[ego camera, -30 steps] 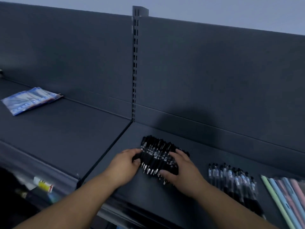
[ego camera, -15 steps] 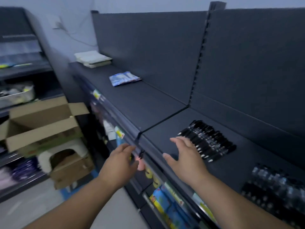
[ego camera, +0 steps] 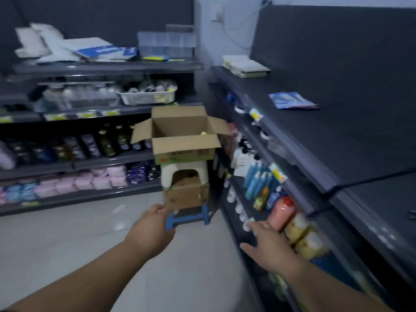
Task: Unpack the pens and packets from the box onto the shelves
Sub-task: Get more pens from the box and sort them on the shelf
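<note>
An open cardboard box (ego camera: 182,144) stands ahead on a white stool (ego camera: 183,173), stacked over a second box and a blue stool. Something yellow shows inside it near the right wall. My left hand (ego camera: 151,230) hangs empty in the aisle below the box, fingers relaxed. Lower right, my right hand (ego camera: 269,246) is spread and empty, in front of the lower shelves. A blue packet (ego camera: 291,100) lies on the dark top shelf (ego camera: 337,140) at the right. The black pens are out of view.
A stack of papers (ego camera: 245,66) lies at the far end of the top shelf. Bottles (ego camera: 258,183) and jars fill the lower right shelves. Stocked shelving (ego camera: 90,136) lines the left wall. Pale tiled floor (ego camera: 67,239) runs between me and the box.
Both hands let go of the bundle of black pens on the shelf and drew back. My view swung left from the shelf to the aisle and the open box.
</note>
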### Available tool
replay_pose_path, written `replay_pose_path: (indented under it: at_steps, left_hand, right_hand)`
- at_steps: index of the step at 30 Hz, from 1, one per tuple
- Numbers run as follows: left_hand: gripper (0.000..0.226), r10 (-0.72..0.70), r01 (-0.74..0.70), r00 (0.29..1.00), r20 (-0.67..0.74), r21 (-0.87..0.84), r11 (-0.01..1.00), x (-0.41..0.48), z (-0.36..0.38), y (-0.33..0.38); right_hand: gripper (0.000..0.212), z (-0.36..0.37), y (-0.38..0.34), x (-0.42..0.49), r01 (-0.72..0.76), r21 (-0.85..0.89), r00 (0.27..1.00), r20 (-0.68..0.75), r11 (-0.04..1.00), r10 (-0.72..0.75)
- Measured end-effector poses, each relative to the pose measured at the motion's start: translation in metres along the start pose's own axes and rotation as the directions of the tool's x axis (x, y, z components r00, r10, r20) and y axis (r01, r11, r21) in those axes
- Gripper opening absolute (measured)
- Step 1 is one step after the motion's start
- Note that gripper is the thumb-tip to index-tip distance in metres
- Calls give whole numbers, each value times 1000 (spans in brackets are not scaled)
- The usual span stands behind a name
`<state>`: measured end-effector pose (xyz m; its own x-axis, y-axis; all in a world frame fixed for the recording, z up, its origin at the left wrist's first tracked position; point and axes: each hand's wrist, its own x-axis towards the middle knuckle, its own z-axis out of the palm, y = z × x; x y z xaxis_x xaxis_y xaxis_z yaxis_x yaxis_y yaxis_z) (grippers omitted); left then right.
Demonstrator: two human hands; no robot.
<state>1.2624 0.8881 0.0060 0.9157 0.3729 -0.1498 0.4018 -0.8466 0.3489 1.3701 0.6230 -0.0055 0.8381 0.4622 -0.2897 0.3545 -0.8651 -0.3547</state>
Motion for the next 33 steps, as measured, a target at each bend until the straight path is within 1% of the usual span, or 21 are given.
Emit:
replay_pose_path:
  at_steps: [6, 9, 13, 16, 20, 24, 29, 33]
  left_hand:
    - [60, -113, 111, 993, 34, 33, 993, 18, -23, -103]
    - [60, -146, 146, 989, 22, 30, 989, 35, -33, -133]
    - [59, -187, 186, 982, 29, 23, 982, 70, -38, -154]
    - [60, -210, 209, 977, 33, 18, 978, 111, -39, -158]
    - [60, -244, 244, 970, -5, 18, 970, 189, -47, -154]
    - [59, -264, 265, 963, -43, -2, 964, 278, -59, -135]
    - [55, -256, 249, 962, -96, -78, 965, 376, -73, -105]
    - [54, -263, 247, 960, -91, -161, 956, 437, -67, -98]
  right_hand:
    - [65, 30, -85, 57, 5, -64, 994, 108, 998, 2]
    - [65, 36, -110, 88, 10, -48, 992, 125, 999, -4]
    - [63, 33, -128, 141, 34, -39, 992, 124, 999, -29]
    - [62, 27, -130, 190, 54, -18, 991, 125, 998, -52]
    - [61, 6, -125, 276, 102, 9, 988, 112, 995, -102]
    - [59, -39, -121, 372, 165, 29, 985, 41, 986, -166]
    - [55, -87, -119, 468, 197, 69, 980, -17, 978, -197]
    - [51, -88, -121, 527, 189, 104, 982, 1, 977, -190]
